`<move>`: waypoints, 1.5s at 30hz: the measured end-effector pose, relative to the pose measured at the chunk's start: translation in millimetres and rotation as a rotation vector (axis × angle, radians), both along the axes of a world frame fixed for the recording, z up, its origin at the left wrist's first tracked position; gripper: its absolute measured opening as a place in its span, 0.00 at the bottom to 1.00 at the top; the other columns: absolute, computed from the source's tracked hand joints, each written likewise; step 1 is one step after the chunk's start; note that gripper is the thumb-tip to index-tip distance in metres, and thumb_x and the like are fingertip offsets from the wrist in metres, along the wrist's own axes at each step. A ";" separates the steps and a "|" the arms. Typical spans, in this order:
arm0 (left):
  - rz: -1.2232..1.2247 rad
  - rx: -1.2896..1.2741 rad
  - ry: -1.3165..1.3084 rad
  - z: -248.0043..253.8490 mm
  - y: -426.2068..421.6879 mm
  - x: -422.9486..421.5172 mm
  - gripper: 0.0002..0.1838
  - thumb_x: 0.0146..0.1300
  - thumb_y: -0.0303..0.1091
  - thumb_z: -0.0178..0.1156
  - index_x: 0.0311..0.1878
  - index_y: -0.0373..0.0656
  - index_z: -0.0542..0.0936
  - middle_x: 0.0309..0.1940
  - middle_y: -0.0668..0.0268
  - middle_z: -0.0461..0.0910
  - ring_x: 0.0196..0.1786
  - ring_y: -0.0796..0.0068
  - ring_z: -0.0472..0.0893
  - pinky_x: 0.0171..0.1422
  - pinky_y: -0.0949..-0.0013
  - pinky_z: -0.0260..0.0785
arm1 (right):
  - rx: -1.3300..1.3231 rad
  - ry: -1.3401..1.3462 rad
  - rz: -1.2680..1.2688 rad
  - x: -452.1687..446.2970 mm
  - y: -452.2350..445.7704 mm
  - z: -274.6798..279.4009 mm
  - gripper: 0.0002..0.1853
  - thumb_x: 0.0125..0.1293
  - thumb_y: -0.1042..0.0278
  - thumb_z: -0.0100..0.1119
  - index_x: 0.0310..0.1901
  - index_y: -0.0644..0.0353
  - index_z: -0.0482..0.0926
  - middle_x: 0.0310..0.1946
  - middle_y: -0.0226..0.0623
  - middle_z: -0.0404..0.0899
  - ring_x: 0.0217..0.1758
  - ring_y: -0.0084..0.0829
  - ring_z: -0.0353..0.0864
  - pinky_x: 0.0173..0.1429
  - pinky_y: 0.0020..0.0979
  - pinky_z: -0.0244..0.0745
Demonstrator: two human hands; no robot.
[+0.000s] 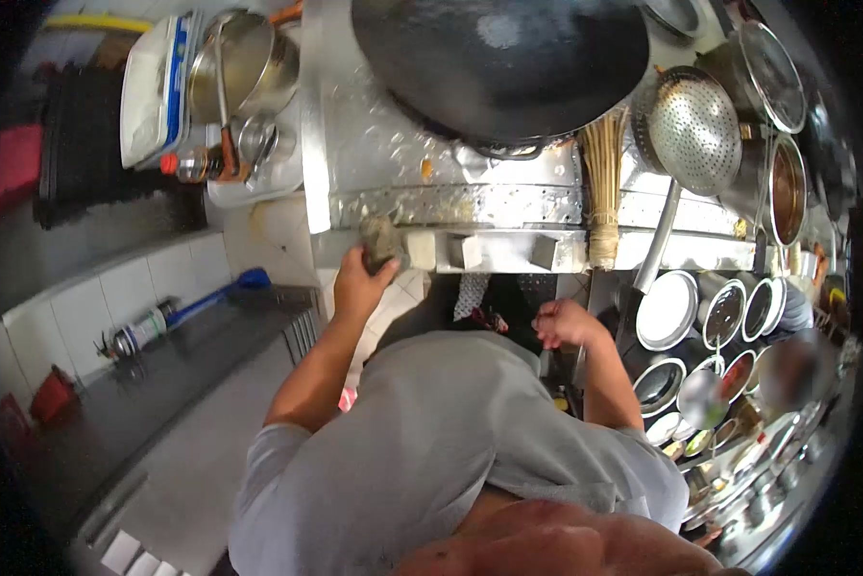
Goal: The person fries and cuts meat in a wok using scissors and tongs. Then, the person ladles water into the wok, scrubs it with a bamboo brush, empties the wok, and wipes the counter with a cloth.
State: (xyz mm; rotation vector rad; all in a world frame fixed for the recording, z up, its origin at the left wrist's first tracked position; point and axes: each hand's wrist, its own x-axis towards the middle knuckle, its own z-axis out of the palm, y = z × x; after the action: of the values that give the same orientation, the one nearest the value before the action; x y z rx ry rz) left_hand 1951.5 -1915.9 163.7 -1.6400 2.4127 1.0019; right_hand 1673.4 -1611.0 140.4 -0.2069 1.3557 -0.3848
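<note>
My left hand (362,286) is closed on a grey-brown cloth (381,242) at the front edge of the metal stove (354,173), left of the square knobs. To the right, my right hand (568,324) hangs in front of my body below the stove edge, its fingers curled; whether they hold anything is too small to tell. A large black wok (498,67) sits on the stove beyond both hands. Between the wok and the perforated ladle (695,130) stands a bundled bamboo brush (603,182).
Pots and a bottle (193,164) are in a plastic tray (258,192) at the upper left. Several bowls of ingredients, such as a white one (668,309), fill the right side. A dark counter (162,374) runs along the left wall.
</note>
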 end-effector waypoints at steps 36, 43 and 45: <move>0.160 -0.322 0.006 -24.9 -45.6 70.8 0.39 0.57 0.46 0.71 0.69 0.38 0.71 0.50 0.57 0.74 0.56 0.53 0.74 0.61 0.55 0.69 | -0.448 1.276 1.263 41.5 -272.4 213.7 0.36 0.61 0.77 0.53 0.73 0.41 0.65 0.55 0.49 0.75 0.51 0.53 0.83 0.53 0.47 0.81; 0.156 -0.463 -0.015 -40.4 -33.4 69.0 0.38 0.59 0.47 0.69 0.68 0.36 0.71 0.51 0.55 0.74 0.56 0.51 0.74 0.61 0.52 0.68 | -0.824 1.215 1.526 82.4 -318.1 138.5 0.23 0.67 0.70 0.53 0.64 0.48 0.76 0.54 0.37 0.75 0.57 0.39 0.77 0.55 0.39 0.78; 0.167 -0.429 -0.037 -36.3 -34.7 67.1 0.38 0.59 0.48 0.69 0.68 0.36 0.71 0.51 0.55 0.74 0.56 0.51 0.74 0.61 0.51 0.68 | -0.777 1.134 1.636 40.2 -285.1 154.2 0.27 0.67 0.70 0.53 0.69 0.45 0.72 0.54 0.36 0.74 0.57 0.38 0.77 0.57 0.38 0.77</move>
State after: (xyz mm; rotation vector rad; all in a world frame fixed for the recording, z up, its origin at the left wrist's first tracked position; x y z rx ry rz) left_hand 2018.6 -1950.6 127.4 -1.9927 2.6347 0.4774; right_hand 1713.6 -1896.1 294.6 -2.2425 1.5163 0.7663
